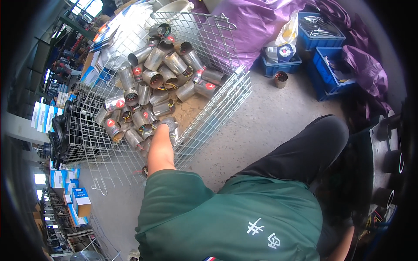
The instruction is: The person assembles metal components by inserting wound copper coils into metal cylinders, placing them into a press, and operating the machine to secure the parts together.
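My left arm reaches into a wire mesh cage (209, 126) holding many steel cylinders (176, 64) with red-marked sides and coloured wires at their ends. My left hand (169, 125), in a grey glove, is bent down at the near side of the pile. Its fingers look closed over a silvery steel cylinder (174, 136), mostly hidden by the hand and forearm. Far down at the lower right, my right hand (347, 222) is dark and partly cut off by shadow. Its fingers are hidden, and what it touches cannot be seen.
Brown cardboard (191, 107) lines the cage floor. Beyond it are purple sheeting (248, 28), blue bins (322, 37) with metal parts, and one cylinder (281, 79) standing on the floor. At the left are boxes (81, 201). A dark machine with round tubes (385, 163) stands at the right.
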A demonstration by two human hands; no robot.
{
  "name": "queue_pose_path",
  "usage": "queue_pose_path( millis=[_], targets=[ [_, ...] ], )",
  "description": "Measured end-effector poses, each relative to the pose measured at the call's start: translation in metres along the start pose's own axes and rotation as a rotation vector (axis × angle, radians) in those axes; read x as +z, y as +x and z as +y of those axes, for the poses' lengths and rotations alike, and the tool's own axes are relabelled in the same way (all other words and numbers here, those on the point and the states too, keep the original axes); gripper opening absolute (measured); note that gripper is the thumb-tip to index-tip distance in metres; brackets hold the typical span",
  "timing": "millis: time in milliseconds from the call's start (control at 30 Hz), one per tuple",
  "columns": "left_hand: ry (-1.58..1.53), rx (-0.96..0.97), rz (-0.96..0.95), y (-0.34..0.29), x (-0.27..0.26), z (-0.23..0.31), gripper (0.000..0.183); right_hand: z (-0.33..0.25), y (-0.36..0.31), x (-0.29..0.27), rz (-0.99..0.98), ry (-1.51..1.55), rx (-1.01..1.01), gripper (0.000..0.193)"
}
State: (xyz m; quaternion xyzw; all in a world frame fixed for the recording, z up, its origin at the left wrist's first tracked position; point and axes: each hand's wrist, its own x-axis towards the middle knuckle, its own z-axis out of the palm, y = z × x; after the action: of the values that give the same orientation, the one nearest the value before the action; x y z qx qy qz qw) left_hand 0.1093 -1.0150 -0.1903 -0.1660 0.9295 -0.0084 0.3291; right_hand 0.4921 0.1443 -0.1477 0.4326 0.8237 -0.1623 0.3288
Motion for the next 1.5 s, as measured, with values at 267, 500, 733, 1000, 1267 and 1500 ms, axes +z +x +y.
queue_pose_path(
  millis=[267,500,733,1000,1267,1500],
  targets=[
    [0.249,0.098,-0.008,-0.037,-0.038,0.038,0.044,0.007,0.003,0.001,0.029,0.02,-0.058,0.03],
    [0.133,0.071,0.064,-0.06,-0.055,0.036,0.052,-0.002,0.017,-0.007,0.142,0.107,-0.238,0.029],
    [-0.518,0.019,0.712,-0.039,-0.088,0.005,0.042,-0.006,0.042,-0.016,0.237,0.29,-0.577,0.028],
    [-1.187,0.69,0.942,-0.093,-0.242,0.16,0.014,-0.176,-0.142,-0.081,0.219,0.68,-0.893,0.02],
    [-1.124,1.534,0.263,-0.312,-0.327,0.458,0.006,-0.265,-0.205,-0.1,0.048,1.123,-1.079,0.07],
    [-0.953,1.967,-0.159,-0.443,-0.219,0.709,0.014,-0.248,-0.194,-0.082,-0.228,1.862,-0.772,0.11]
  ],
)
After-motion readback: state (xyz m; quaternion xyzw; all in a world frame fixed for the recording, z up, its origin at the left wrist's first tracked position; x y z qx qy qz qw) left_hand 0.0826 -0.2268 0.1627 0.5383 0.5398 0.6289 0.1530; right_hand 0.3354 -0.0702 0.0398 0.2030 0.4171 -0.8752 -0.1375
